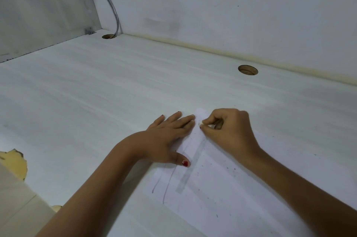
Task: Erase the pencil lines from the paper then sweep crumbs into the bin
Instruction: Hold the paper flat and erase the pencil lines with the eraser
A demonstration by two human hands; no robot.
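— So, how far along?
— Head view: my left hand (166,136) lies flat, fingers straight, pinning the paper (222,188) to the desk (96,101). My right hand (229,130) pinches the eraser (201,123) at its far edge. Two lines (168,182) are left near me, crumbs (233,169) lie unswept, and no bin shows.

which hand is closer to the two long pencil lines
Left. The left hand rests with its thumb by the pencil lines; the right hand is at the far end of the paper.
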